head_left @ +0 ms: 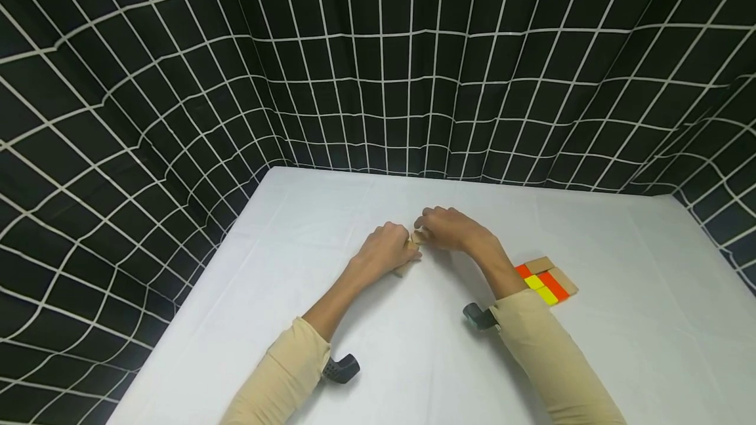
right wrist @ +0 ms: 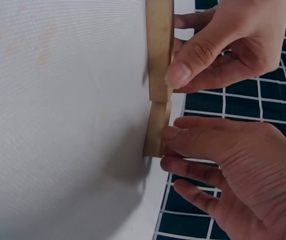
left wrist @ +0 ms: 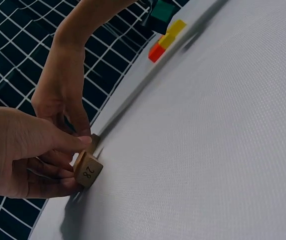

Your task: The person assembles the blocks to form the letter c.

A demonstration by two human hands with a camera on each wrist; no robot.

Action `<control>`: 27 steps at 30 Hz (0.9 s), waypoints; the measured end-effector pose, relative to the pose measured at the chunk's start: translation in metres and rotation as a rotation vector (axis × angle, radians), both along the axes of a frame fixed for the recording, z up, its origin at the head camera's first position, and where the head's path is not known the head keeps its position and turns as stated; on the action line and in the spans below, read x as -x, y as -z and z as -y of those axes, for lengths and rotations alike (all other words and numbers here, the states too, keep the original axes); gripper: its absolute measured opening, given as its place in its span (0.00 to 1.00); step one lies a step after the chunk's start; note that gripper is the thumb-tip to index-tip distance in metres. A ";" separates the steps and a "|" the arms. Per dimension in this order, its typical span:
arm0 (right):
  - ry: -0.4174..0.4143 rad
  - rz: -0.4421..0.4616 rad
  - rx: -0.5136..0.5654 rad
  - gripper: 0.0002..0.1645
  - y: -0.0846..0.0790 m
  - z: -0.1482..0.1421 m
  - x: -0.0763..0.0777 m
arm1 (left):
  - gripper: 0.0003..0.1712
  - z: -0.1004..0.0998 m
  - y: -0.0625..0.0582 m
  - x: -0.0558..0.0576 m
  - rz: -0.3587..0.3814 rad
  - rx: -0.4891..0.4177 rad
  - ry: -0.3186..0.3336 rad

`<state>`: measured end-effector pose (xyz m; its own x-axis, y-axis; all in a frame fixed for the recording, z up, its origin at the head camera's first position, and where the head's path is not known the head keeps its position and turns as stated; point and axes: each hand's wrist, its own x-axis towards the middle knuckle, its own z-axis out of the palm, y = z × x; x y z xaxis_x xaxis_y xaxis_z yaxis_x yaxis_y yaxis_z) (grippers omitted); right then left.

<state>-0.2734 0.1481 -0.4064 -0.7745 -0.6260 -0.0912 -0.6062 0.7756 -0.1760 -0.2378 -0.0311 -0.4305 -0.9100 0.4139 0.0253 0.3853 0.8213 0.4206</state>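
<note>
My left hand [head_left: 384,251] grips a long wooden block [right wrist: 158,50] between thumb and fingers near the middle of the table. The number 28 shows on that block's end in the left wrist view. My right hand [head_left: 451,228] pinches a shorter wooden block [right wrist: 155,130] between thumb and fingertips. In the right wrist view the two blocks meet end to end, at a slight angle to each other. Fingers hide part of both blocks in the head view.
Right of my right forearm lies a flat cluster of red [head_left: 554,285], yellow [head_left: 546,296] and plain wooden pieces [head_left: 539,265] on the white table [head_left: 378,346]. A black curtain with a white grid [head_left: 366,51] hangs behind the table and along its sides.
</note>
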 end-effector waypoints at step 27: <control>0.014 -0.008 -0.083 0.19 0.001 0.001 -0.004 | 0.22 0.001 0.003 0.000 -0.028 -0.010 0.038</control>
